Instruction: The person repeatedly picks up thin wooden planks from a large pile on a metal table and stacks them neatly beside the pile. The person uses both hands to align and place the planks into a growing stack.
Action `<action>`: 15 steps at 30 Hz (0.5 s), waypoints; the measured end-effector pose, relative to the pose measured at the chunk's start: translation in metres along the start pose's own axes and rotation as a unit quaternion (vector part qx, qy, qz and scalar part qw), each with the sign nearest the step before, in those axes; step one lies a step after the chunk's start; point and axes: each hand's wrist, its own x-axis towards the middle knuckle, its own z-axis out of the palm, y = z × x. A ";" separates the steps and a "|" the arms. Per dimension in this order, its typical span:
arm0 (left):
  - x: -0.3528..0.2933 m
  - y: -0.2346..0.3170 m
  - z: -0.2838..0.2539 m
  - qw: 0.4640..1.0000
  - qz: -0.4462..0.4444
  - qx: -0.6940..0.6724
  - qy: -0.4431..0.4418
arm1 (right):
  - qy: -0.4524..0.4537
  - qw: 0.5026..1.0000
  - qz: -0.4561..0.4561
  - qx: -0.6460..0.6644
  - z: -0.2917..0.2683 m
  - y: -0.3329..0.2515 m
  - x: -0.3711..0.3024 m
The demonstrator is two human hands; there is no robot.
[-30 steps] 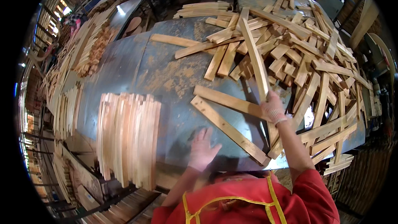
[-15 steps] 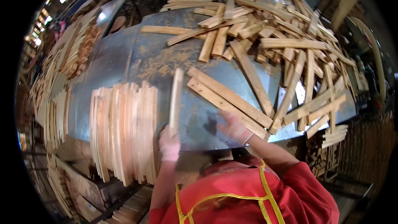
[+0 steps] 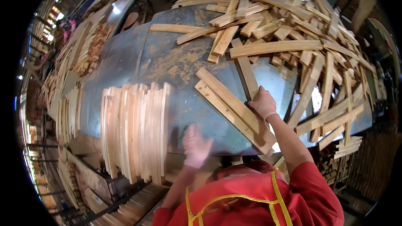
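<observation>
The blurred, empty left hand [image 3: 196, 145] looks spread. Beside it, one row of boards [image 3: 136, 132] is lined up. The right hand [image 3: 264, 102] pinches a board [image 3: 248, 75] on the table [image 3: 119, 60]; beyond, a heap [image 3: 289, 31] lies loose, not yet lined up.

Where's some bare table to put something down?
On the metal table, there's room between the lined-up strips and the two slanting boards, though the left hand is over the near end. Another bare patch lies beyond the strips. The right side is crowded with jumbled boards.
</observation>
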 end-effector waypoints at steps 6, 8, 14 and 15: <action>0.041 0.090 -0.033 0.627 -0.135 -0.753 -0.149 | -0.190 0.907 -0.081 0.366 0.036 -0.044 -0.050; 0.048 0.066 -0.034 0.603 -0.215 -0.747 -0.178 | -0.231 0.937 -0.057 0.255 0.047 -0.066 -0.079; 0.022 -0.001 -0.047 0.773 -0.199 -0.570 -0.195 | -0.431 0.857 -0.210 0.189 0.094 -0.058 -0.105; 0.009 0.001 -0.061 0.842 -0.191 -0.482 -0.147 | -0.369 0.888 -0.239 0.136 0.087 -0.065 -0.105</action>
